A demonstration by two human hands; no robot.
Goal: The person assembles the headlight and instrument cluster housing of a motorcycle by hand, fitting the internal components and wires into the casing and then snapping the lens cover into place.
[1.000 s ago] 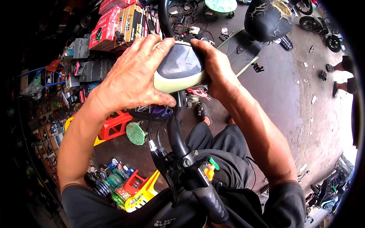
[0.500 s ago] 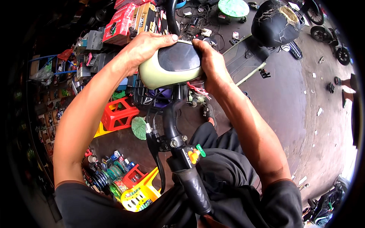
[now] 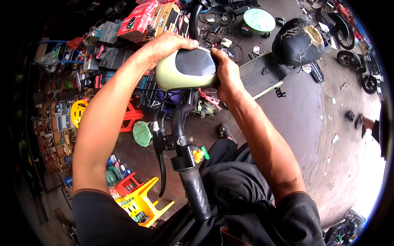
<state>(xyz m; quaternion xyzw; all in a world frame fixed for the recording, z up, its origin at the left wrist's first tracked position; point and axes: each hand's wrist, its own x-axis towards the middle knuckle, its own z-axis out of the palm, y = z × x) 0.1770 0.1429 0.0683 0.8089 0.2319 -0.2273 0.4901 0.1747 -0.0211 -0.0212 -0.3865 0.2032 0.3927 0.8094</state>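
Both my hands grip a pale green display housing with a dark glossy panel (image 3: 196,62), mounted on the handlebar of a scooter. My left hand (image 3: 169,46) wraps its far left side, thumb along the top edge. On the right side, my right hand (image 3: 227,73) presses with its thumb up near the top corner; the undersides of both grips are hidden. The black handlebar (image 3: 179,121) curves from below the housing toward me, ending in a ribbed grip (image 3: 196,197). Beside that grip are a black brake lever (image 3: 161,168) and a yellow and green switch (image 3: 200,155).
A cracked black seat (image 3: 296,43) stands over the scooter's footboard at far right. Red boxes (image 3: 138,19) are stacked at far left. A yellow stool (image 3: 143,205) and a red stool (image 3: 132,117) stand on the left, near parts shelves (image 3: 55,139). Another person's foot shows at far right.
My view has shifted, and the handlebar has swung slightly, its near grip moving left. Both hands keep their hold on the housing.
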